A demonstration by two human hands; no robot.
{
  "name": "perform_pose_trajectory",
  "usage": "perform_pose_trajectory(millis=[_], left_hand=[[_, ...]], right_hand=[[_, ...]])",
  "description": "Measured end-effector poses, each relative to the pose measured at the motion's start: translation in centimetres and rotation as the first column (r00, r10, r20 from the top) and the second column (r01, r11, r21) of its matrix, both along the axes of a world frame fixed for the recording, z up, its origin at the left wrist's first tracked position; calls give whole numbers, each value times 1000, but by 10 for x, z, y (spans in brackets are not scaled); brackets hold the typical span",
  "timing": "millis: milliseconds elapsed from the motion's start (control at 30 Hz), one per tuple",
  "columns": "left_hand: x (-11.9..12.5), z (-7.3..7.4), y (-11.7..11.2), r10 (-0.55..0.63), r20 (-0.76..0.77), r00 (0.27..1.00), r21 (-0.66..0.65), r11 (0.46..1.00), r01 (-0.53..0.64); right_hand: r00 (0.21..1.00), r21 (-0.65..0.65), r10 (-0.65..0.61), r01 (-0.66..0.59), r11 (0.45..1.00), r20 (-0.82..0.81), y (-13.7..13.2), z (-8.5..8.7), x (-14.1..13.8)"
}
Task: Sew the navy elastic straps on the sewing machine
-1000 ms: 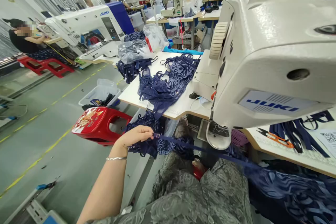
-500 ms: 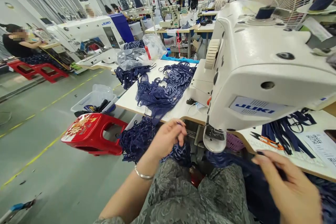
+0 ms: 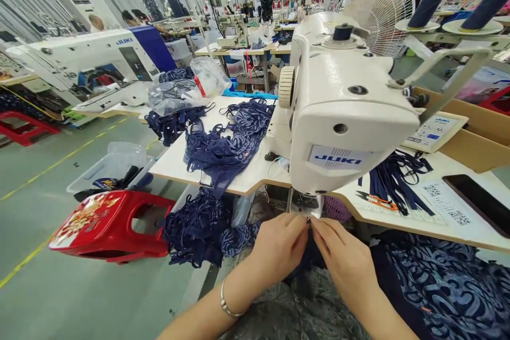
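A white counter (image 3: 169, 167) spreads to both sides of me, and a big JUKI sewing machine (image 3: 354, 111) rises over it, its rounded metal foot end (image 3: 292, 204) just beyond my fingertips. Patterned blue fabric (image 3: 442, 287) lies heaped at my right, below the counter's edge. A red stool (image 3: 115, 223) stands on the floor to my left. Navy garments (image 3: 235, 141) are piled on the counter left of the machine, and below them a tangle of navy straps (image 3: 199, 228) sits beside the stool.

My left hand (image 3: 281, 244) and right hand (image 3: 345, 255) come together in front of the machine. Dark fabric hangs below and between them, partly hidden. On the counter to the right, a bundle of navy strips (image 3: 398, 180) lies near a phone (image 3: 478, 203), with orange-handled snips (image 3: 382, 202) just beside the strips. A silver bracelet (image 3: 223, 297) circles my left wrist.

Smallest is the dark piece (image 3: 308, 220) at my fingertips: the fingers of both hands pinch it from either side, just in front of the machine's foot end. My fingers cover most of it, so I cannot tell its shape.
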State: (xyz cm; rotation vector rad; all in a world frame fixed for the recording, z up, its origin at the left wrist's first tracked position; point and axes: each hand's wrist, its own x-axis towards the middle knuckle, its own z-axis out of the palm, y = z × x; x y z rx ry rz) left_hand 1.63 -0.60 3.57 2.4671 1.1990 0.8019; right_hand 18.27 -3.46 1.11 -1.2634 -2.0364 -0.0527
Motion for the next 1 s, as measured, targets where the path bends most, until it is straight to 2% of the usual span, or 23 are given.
perform_pose_trajectory(millis=[67,167,300,467,533,600,700,767,833,900,1000], left_hand=[[0,-2,-1,-32,-146,989,177,982,58],[0,-4,-3,-17,-268,963,288,953,97],[0,-4,-5,34,-284,958,292,955,53],[-3,-5,-6,-9,-321,947,280,954,104],[-4,-5,-7,-28,-330,944,266,956,121],[-2,-5,-8,-31,-325,945,252,960,119],[3,-3,-10,-10,-275,961,253,964,82],[7,-2,-12,-2,-215,977,265,962,60],[9,-1,-13,-22,-157,987,275,959,65],[7,-1,-12,-52,-115,992,275,958,82],[1,-1,-10,-81,-126,989,189,977,104]], right_hand=[[999,13,-10,11,1000,-39,0,0,-2],[994,14,14,-12,1000,-108,0,2,-5],[980,-48,100,-109,993,-174,-3,3,-2],[972,-292,-18,-53,955,-233,-7,8,9],[970,-306,-7,-70,949,-243,-8,9,11],[970,-261,13,-78,962,-241,-8,10,11],[970,-199,-84,38,979,-227,-8,12,7],[948,-185,-203,160,970,-244,-9,13,5],[926,-204,-269,218,954,-266,-9,14,6],[931,-230,-241,180,956,-275,-9,13,10],[971,-272,-73,9,962,-226,-11,12,21]])
